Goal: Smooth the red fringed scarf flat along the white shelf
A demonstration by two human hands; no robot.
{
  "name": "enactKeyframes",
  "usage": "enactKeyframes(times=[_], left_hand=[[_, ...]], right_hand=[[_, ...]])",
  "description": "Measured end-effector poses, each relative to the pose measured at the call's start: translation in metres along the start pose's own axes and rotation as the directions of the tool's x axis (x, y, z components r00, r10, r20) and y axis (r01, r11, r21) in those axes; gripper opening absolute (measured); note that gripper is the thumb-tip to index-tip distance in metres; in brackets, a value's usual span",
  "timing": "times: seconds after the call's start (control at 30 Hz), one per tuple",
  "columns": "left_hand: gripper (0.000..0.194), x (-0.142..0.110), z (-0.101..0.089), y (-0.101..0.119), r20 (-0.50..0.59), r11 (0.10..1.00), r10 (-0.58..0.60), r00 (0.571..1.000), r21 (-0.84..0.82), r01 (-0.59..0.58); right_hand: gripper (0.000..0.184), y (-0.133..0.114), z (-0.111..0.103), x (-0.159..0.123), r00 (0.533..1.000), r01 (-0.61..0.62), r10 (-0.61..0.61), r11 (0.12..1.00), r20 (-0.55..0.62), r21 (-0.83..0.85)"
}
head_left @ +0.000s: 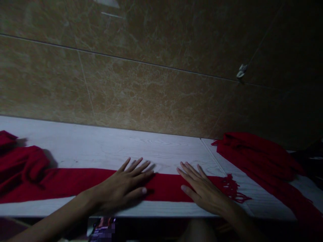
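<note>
A red scarf point(168, 188) lies stretched along a pale wood-grain surface, its fringe point(233, 190) at the right end. Toward the left, the same red cloth bunches into a loose heap point(27, 168). My left hand point(126, 183) is laid over the flat stretch, fingers spread and reaching past its far edge. Nearer the fringe, my right hand point(199, 188) rests palm down on the cloth, its fingers also outstretched. Neither hand grips anything.
Another red cloth point(259, 158) lies folded at the right and hangs toward the near edge. Behind the pale surface point(161, 144) rises a brown marbled tile wall point(151, 90), with a small white fitting point(241, 71). A lit screen point(103, 230) shows below the near edge.
</note>
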State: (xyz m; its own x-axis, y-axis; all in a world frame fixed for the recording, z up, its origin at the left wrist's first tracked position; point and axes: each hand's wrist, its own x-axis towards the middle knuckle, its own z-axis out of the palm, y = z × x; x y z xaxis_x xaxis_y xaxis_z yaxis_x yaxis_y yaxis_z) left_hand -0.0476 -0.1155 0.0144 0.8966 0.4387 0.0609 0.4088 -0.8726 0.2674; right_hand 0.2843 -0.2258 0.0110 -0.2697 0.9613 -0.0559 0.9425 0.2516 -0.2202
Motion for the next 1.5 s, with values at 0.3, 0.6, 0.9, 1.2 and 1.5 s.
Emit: enactKeyframes(times=[0.3, 0.6, 0.9, 1.2, 1.5], left_hand=[[0.070, 0.036, 0.016, 0.027, 0.049, 0.998, 0.005, 0.999, -0.067, -0.001], [0.076, 0.032, 0.025, 0.018, 0.025, 0.999, 0.041, 0.999, -0.008, -0.041], [0.073, 0.031, 0.030, 0.015, -0.040, 0.998, 0.068, 0.997, 0.002, -0.068], [0.075, 0.030, 0.022, 0.019, 0.035, 1.000, 0.019, 0.999, -0.007, -0.019], [0.059, 0.075, 0.019, 0.076, -0.033, 0.977, 0.175, 0.984, -0.118, -0.178]], right_hand=[[0.069, -0.037, 0.004, 0.019, 0.996, 0.061, -0.065, 0.996, 0.062, 0.059], [0.074, -0.057, 0.014, 0.018, 0.998, 0.003, 0.001, 0.998, -0.055, 0.067], [0.062, 0.010, 0.010, 0.001, 0.993, -0.088, 0.089, 0.996, -0.080, 0.016], [0.046, 0.102, -0.012, -0.061, 0.925, -0.208, 0.185, 0.977, -0.332, -0.035], [0.024, 0.102, -0.010, -0.136, 0.929, -0.039, -0.009, 0.992, -0.369, -0.120]])
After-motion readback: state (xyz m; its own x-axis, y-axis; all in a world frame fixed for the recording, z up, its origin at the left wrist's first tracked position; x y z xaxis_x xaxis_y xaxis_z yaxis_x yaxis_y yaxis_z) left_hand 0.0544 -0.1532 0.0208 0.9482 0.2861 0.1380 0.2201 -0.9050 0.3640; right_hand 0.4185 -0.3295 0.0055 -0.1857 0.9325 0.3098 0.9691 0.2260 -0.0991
